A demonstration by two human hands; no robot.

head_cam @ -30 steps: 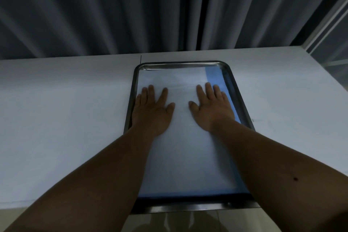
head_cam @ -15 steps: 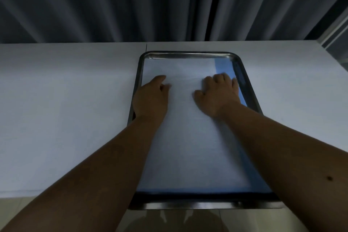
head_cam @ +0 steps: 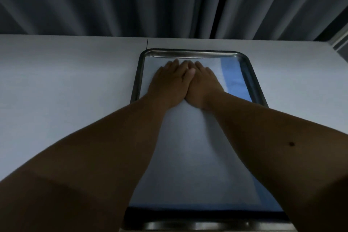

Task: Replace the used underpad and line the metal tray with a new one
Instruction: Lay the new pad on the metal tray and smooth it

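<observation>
The scene is dim and cool-toned, the brightest patch lying on the white underpad in the middle of the metal tray, while the forearms nearer the camera than the tray sink into deep brown shadow — the left hand and right hand on the pad are softly blurred, with fingers hard to separate. A thin glint runs along the tray's far rim and another along its near rim, and the curtain behind the tray shows only muted grey folds. Wide-angle distortion swells the forearms toward the bottom corners — the table edge beyond the tray bows slightly.
</observation>
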